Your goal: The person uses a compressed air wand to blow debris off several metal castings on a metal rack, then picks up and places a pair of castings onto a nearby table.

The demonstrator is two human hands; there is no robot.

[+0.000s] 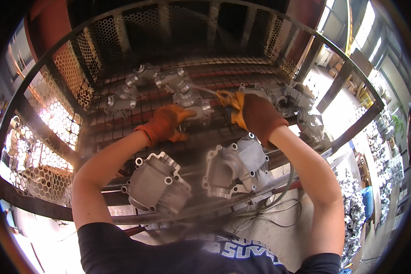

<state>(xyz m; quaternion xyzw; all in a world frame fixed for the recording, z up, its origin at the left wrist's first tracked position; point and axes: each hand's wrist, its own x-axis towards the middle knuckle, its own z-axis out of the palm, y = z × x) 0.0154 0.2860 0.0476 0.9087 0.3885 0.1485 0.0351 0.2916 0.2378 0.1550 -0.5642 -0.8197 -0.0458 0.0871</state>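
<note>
My left hand (164, 123), in an orange glove, reaches into a mesh cage. Its fingers are at the left edge of a small grey metal casting (201, 109), gripping it; the thumb is spread lower down. In an orange and brown glove, my right hand (258, 114) is closed on an air blow gun, mostly hidden by the glove. Its thin tube (203, 89) points left over the castings. Closer to me are two larger grey metal housings, one a closed-faced housing (157, 182), the other a housing with an open cavity (237, 166).
More small castings (128, 89) sit on the grid at the back left. Grey castings (301, 102) crowd the right side. A curved metal rim (41, 203) borders the cage. A thin hose (287, 182) loops below on the right, and many metal parts (354, 219) are heaped outside.
</note>
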